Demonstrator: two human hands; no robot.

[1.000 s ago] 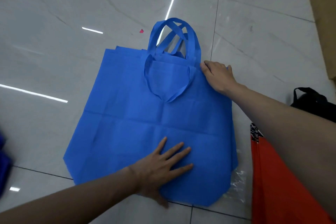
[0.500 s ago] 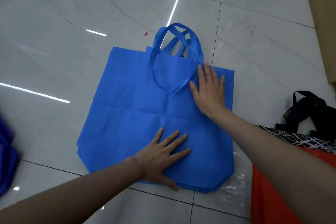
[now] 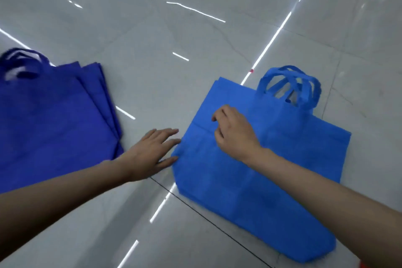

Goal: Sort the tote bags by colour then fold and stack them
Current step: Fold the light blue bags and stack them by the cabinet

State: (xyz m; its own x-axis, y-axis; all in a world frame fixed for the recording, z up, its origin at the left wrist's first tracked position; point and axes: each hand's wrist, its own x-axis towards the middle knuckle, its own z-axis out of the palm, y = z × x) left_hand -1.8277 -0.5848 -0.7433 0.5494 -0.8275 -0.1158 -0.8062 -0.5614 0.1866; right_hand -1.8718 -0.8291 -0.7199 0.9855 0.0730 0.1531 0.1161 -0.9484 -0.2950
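Now the light-blue fabric tote bag point(image 3: 228, 191) lies just right of our flat left hand point(image 3: 152, 150) — right hand point(image 3: 235, 135) pinches its cloth.

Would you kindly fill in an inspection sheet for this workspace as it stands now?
Surface: glossy grey tiled floor, streaked with light reflections.
Job's things: light blue tote bags lying flat on the right, handles pointing away from the person; dark blue tote bags piled on the left, apart from them.
Clutter: small red speck on the floor.
Hands: left hand flat, fingertips at the light blue bags' left edge; right hand on those bags, fingers curled, pinch unclear.
Cables: nothing seen.
Surroundings: nothing seen beyond the floor.
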